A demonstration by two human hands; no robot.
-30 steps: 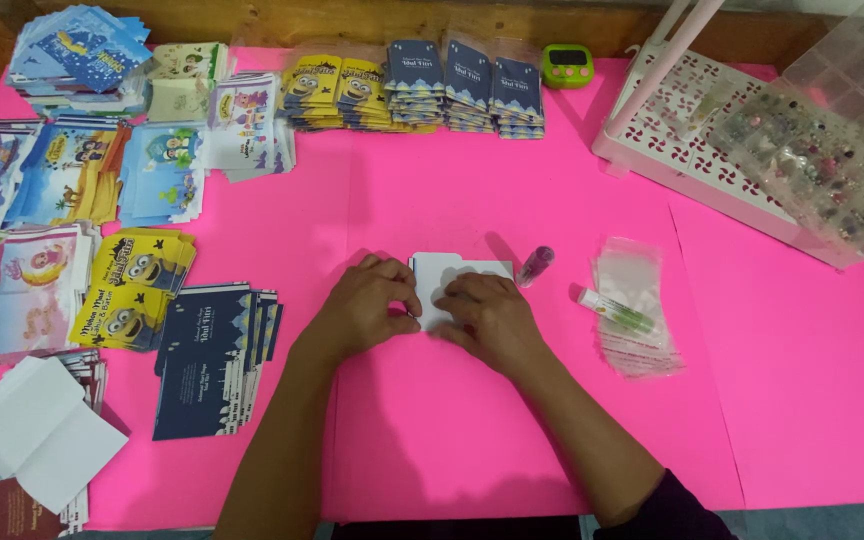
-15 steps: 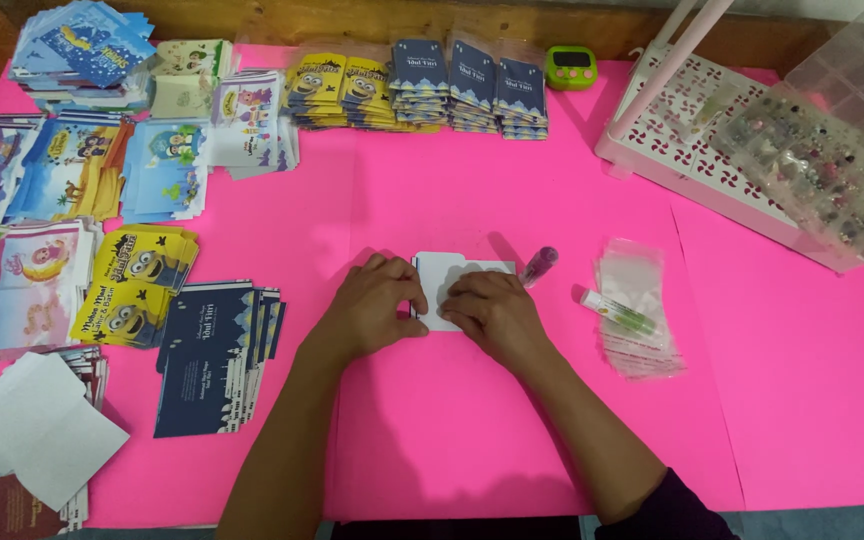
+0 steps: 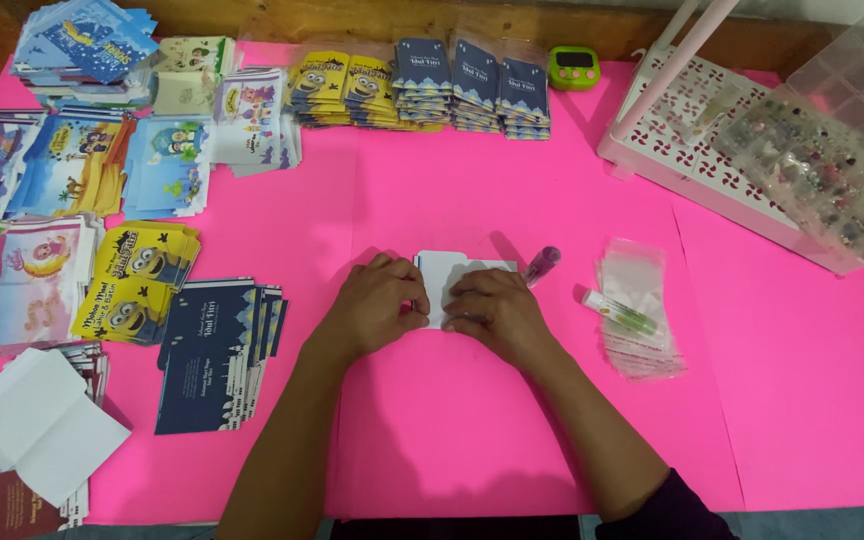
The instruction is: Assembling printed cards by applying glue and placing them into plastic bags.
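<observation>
A small white paper envelope (image 3: 449,277) lies flat on the pink table cover (image 3: 432,420) at the middle. My left hand (image 3: 377,305) presses on its left edge with curled fingers. My right hand (image 3: 497,312) presses on its lower right part. Both hands cover the near half of the envelope. A purple glue stick (image 3: 542,265) lies just right of the envelope, apart from my right hand.
Clear plastic sleeves (image 3: 637,305) with a white-green tube (image 3: 617,311) lie at the right. A white lattice rack (image 3: 712,140) and a clear bead organiser (image 3: 822,160) stand far right. Stacks of printed envelopes (image 3: 217,350) fill the left and back; a green timer (image 3: 573,67) sits behind.
Both hands stay on the white envelope, with only a slight shift of the fingers along its near edge. Nothing else has moved.
</observation>
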